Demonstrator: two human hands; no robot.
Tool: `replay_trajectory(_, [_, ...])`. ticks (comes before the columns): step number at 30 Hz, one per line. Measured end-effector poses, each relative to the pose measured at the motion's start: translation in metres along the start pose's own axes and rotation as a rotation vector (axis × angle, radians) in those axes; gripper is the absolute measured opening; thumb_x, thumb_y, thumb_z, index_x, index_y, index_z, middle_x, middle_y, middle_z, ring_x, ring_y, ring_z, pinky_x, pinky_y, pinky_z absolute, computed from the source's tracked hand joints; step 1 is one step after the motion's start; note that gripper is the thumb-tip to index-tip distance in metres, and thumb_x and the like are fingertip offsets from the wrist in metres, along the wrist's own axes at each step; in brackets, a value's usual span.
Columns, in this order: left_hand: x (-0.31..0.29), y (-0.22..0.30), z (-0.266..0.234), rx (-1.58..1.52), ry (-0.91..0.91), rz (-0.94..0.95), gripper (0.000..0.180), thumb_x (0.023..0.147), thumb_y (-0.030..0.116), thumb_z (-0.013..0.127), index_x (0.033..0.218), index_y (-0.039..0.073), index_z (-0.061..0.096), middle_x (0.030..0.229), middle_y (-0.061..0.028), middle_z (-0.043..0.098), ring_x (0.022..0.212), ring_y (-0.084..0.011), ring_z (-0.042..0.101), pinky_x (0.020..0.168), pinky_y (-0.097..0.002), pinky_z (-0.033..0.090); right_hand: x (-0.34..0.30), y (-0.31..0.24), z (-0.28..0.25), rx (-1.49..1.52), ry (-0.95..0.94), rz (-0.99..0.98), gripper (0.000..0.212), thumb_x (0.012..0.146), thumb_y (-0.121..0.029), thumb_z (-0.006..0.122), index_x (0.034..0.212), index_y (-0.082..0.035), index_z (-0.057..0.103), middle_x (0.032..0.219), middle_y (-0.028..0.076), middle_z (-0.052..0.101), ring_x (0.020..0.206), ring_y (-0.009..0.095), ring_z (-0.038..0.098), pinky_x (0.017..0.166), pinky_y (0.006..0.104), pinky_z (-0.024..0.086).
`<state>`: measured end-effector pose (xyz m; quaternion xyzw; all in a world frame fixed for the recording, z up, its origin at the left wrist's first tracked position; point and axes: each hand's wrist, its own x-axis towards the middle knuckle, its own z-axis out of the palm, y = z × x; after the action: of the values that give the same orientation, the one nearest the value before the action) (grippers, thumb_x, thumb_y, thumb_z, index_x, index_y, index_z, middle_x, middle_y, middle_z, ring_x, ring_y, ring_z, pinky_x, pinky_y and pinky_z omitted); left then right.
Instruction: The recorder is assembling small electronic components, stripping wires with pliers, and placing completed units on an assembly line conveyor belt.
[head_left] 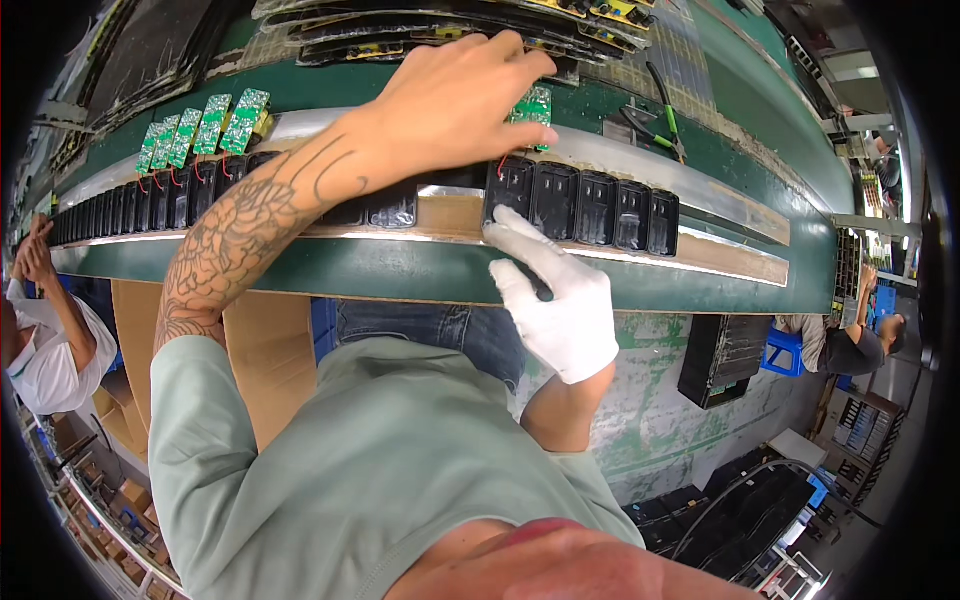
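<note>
In front of me, the green bench (808, 262) carries a long metal-edged strip (735, 263) bearing a row of black cases (597, 208), with green-handled pliers (672, 120) far right and stacked dark panels (350, 45) beyond.

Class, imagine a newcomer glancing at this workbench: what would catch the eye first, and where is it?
Probably the tattooed left forearm, crossing the row of black cases towards the bare left hand at a green circuit board. Next, the white-gloved right hand stands out near the picture's centre, its fingertips at a case beside a gap in the row. Further left, more green boards stand behind the cases.
</note>
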<state>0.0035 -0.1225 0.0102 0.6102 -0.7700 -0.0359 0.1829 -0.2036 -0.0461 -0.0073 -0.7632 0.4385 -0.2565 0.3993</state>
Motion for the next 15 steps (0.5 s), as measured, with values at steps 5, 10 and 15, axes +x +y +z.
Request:
replay_trajectory(5, [-0.012, -0.003, -0.001, -0.057, 0.005, 0.049, 0.053, 0.080, 0.025, 0.080, 0.128, 0.008, 0.066, 0.115, -0.0144, 0.067, 0.094, -0.0321, 0.071, 0.082, -0.0429, 0.059, 0.001, 0.003, 0.000, 0.074, -0.027, -0.073, 0.034, 0.081, -0.002, 0.070, 0.114, 0.001, 0.075, 0.129, 0.016, 0.072, 0.101, 0.023, 0.074, 0.089, 0.0276, 0.056])
replay_trajectory(10, [-0.007, -0.009, -0.004, -0.137, -0.177, 0.000, 0.059, 0.077, 0.021, 0.083, 0.133, 0.011, 0.064, 0.122, -0.0106, 0.065, 0.101, -0.0281, 0.069, 0.085, -0.0390, 0.057, -0.004, 0.028, -0.006, 0.399, -0.238, -0.169, 0.033, 0.085, -0.008, 0.071, 0.117, 0.002, 0.074, 0.130, 0.016, 0.071, 0.090, 0.021, 0.072, 0.078, 0.0278, 0.057])
replay_trajectory(15, [-0.016, -0.012, -0.022, -0.273, -0.235, -0.085, 0.064, 0.076, 0.018, 0.083, 0.136, 0.012, 0.062, 0.131, -0.0107, 0.062, 0.102, -0.0311, 0.068, 0.090, -0.0383, 0.056, -0.003, 0.059, -0.010, 0.957, -0.598, -0.044, 0.033, 0.088, -0.007, 0.070, 0.118, 0.006, 0.073, 0.128, 0.018, 0.072, 0.087, 0.020, 0.070, 0.077, 0.0273, 0.055])
